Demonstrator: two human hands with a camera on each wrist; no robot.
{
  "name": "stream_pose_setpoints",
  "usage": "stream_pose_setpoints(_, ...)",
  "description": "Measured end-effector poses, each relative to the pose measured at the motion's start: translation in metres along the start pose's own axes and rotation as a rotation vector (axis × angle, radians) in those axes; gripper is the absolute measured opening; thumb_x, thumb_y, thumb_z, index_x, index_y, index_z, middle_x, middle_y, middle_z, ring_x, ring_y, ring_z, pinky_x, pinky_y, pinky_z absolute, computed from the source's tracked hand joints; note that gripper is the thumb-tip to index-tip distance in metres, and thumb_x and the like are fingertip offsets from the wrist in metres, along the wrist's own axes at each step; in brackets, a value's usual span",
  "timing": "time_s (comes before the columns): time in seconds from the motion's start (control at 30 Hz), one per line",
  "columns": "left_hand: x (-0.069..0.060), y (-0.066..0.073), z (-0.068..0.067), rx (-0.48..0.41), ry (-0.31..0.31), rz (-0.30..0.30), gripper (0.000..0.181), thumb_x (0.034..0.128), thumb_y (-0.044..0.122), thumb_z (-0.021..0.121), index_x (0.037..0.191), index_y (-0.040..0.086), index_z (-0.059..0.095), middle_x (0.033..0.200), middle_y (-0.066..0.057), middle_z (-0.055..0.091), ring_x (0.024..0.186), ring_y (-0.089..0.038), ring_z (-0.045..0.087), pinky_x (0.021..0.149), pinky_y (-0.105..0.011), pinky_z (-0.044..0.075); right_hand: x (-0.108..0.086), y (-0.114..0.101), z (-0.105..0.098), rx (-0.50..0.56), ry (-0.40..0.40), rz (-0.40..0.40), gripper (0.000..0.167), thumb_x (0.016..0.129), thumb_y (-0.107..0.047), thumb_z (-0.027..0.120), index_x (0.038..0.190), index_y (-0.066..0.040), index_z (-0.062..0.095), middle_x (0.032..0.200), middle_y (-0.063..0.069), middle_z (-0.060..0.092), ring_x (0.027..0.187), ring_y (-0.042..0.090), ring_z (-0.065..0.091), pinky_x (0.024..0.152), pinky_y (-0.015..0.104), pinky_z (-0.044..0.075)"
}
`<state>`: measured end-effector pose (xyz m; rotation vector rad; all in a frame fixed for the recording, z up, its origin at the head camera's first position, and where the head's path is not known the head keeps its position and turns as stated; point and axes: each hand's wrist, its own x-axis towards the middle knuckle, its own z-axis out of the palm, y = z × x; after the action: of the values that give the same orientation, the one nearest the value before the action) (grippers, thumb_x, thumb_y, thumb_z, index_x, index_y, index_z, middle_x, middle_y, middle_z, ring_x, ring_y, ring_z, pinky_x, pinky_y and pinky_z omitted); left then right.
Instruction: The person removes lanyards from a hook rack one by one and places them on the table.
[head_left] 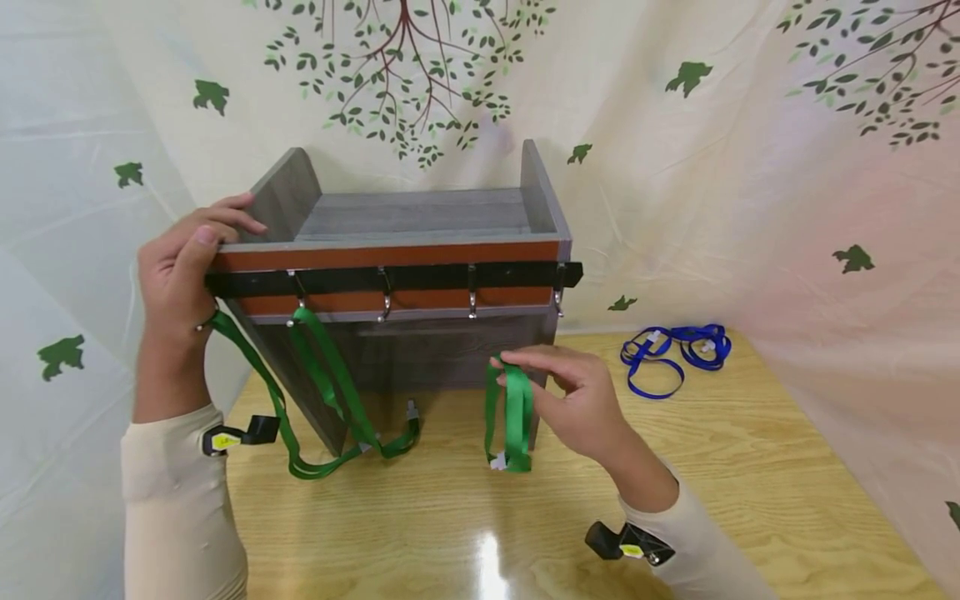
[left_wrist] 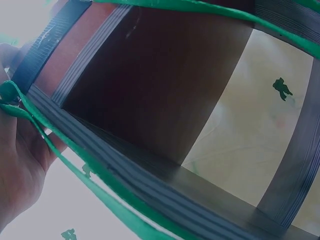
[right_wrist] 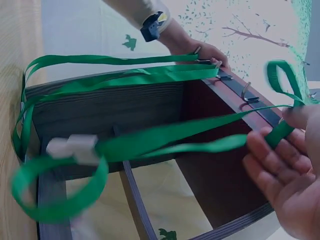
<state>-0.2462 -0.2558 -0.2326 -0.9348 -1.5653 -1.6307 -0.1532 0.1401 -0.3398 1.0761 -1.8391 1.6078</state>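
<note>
A grey wooden shelf unit [head_left: 420, 212] stands on the table, with a black hook rail [head_left: 435, 277] across its orange-brown front. My left hand [head_left: 176, 258] grips the unit's upper left corner, thumb at the front and fingers over the side. Between thumb and fingers, my right hand [head_left: 577, 400] pinches a looped green lanyard [head_left: 517, 417] in front of the unit's right part. Its white buckle [right_wrist: 75, 148] dangles toward the right wrist camera. Other green lanyard straps [head_left: 326, 367] hang from the two leftmost hooks down to the table; I cannot tell whether they are one lanyard or two.
Blue lanyards [head_left: 652, 362] lie coiled on the wooden table [head_left: 720, 467] to the right of the unit. Hooks [head_left: 385, 300] farther right on the rail carry no strap. Behind everything hangs a cream cloth [head_left: 637, 167] with printed leaves.
</note>
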Motion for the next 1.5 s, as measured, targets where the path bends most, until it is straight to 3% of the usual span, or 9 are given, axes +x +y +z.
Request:
stream_pose_setpoints(0.1,0.0,0.0,0.0,0.0,-0.003,-0.001,0.034,0.1012,0.006,0.048,0.084,-0.007,0.074,0.098,-0.004,0.082,0.126,-0.026,0.068,0.112,-0.029,0.05,-0.002,-0.002,-0.001,-0.057,0.023,0.07,0.019,0.095,0.005,0.072,0.113,0.004,0.078,0.106,0.022,0.079,0.092,0.004,0.072,0.076,0.019,0.06)
stream_pose_setpoints(0.23,0.0,-0.001,0.0,0.0,-0.005,-0.004,0.034,0.1011,0.006,0.048,0.084,-0.007,0.073,0.099,-0.004,0.082,0.127,-0.026,0.067,0.113,-0.029,0.05,-0.005,-0.008,-0.002,-0.074,0.034,0.174,0.016,0.096,0.004,0.07,0.109,0.005,0.079,0.111,0.018,0.078,0.107,0.006,0.072,0.089,0.021,0.061)
stream_pose_setpoints(0.33,0.001,-0.001,0.0,0.0,-0.007,-0.007,0.034,0.1009,0.006,0.047,0.084,-0.005,0.074,0.099,-0.004,0.082,0.127,-0.027,0.067,0.113,-0.03,0.05,-0.007,-0.011,-0.003,-0.012,0.027,0.235,0.017,0.099,0.004,0.066,0.111,0.009,0.077,0.113,0.008,0.081,0.112,0.008,0.076,0.082,0.018,0.061)
stream_pose_setpoints(0.53,0.001,-0.002,-0.001,0.002,-0.004,-0.007,0.033,0.1009,0.007,0.048,0.084,-0.004,0.074,0.098,-0.004,0.082,0.127,-0.026,0.067,0.112,-0.029,0.05,-0.009,-0.014,-0.008,0.179,0.034,0.303,0.027,0.105,0.001,0.057,0.117,0.024,0.065,0.109,-0.009,0.082,0.094,0.01,0.081,0.075,0.023,0.066)
stream_pose_setpoints(0.7,0.001,-0.002,-0.002,0.01,-0.008,-0.006,0.033,0.101,0.007,0.047,0.085,-0.005,0.074,0.099,-0.004,0.082,0.128,-0.026,0.067,0.112,-0.028,0.05,-0.013,-0.015,-0.017,0.221,0.043,0.28,0.027,0.107,0.002,0.053,0.119,0.024,0.064,0.111,-0.003,0.082,0.085,0.014,0.082,0.073,0.029,0.067)
stream_pose_setpoints(0.93,0.002,-0.001,-0.002,0.006,-0.011,0.002,0.033,0.1013,0.007,0.048,0.085,-0.005,0.074,0.099,-0.004,0.082,0.127,-0.026,0.067,0.112,-0.029,0.05,-0.02,-0.017,-0.034,0.264,0.029,0.192,0.028,0.108,0.003,0.05,0.126,0.004,0.072,0.118,0.003,0.081,0.083,0.015,0.082,0.073,0.025,0.066)
stream_pose_setpoints(1.07,0.001,-0.002,-0.002,0.006,-0.012,0.005,0.034,0.101,0.006,0.047,0.084,-0.005,0.074,0.099,-0.004,0.082,0.126,-0.026,0.068,0.114,-0.03,0.05,-0.029,-0.021,-0.05,0.231,0.057,0.236,0.033,0.108,0.006,0.048,0.127,-0.005,0.073,0.118,0.001,0.081,0.081,0.016,0.082,0.08,0.026,0.066)
stream_pose_setpoints(1.23,-0.001,-0.002,-0.003,0.015,-0.006,-0.001,0.034,0.1009,0.006,0.047,0.084,-0.003,0.075,0.098,-0.003,0.082,0.126,-0.026,0.068,0.112,-0.029,0.05,-0.041,-0.022,-0.078,0.249,0.123,0.314,0.035,0.11,0.005,0.043,0.127,-0.001,0.073,0.12,0.001,0.079,0.086,0.019,0.083,0.079,0.035,0.068)
stream_pose_setpoints(1.5,0.001,-0.001,-0.001,0.01,-0.008,0.008,0.034,0.1008,0.006,0.047,0.082,-0.004,0.074,0.097,-0.004,0.082,0.125,-0.026,0.068,0.113,-0.03,0.05,-0.056,-0.016,-0.129,0.497,0.235,0.284,0.041,0.11,0.008,0.033,0.132,0.01,0.067,0.124,0.016,0.077,0.093,0.03,0.082,0.082,0.041,0.068)
